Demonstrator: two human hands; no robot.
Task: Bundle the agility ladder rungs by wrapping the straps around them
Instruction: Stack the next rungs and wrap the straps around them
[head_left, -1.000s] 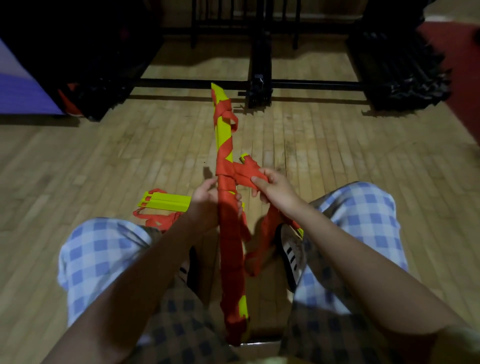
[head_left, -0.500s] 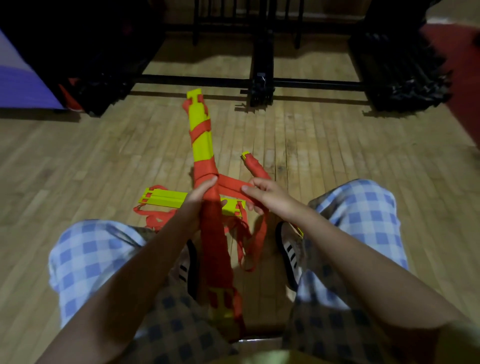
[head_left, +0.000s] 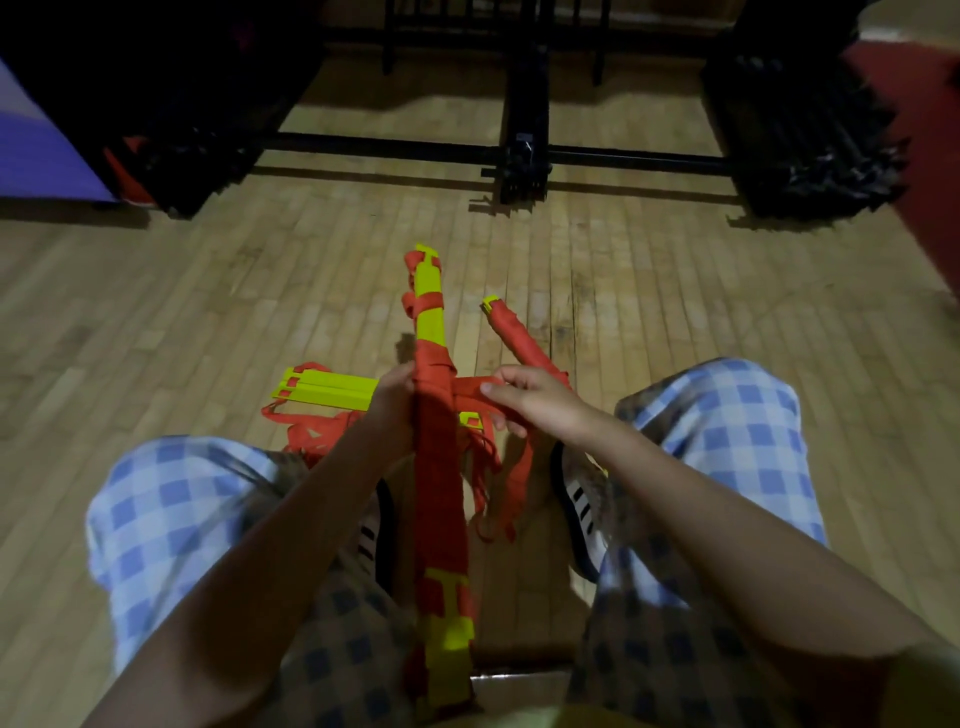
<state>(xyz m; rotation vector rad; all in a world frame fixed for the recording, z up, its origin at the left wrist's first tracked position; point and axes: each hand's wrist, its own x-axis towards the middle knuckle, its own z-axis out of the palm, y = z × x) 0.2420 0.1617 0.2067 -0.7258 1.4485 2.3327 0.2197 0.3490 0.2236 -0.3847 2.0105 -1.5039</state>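
Head view: the left hand is wrapped around the upright bundle of yellow ladder rungs, fingers curled behind it at mid-height, gripping firm. Just across from those fingers, the right hand pinches the orange strap, thumb and forefinger closed on the band, which runs taut from the bundle straight into the fingertips. Orange wraps cover the bundle above and below the left fingers, with bare yellow showing near the top end. Loose strap tails dangle below the right fingers, between the person's shoes. Beyond the left knuckles a second set of yellow rungs lies flat on the wooden floor; past the right fingers rests a fully wrapped orange bundle
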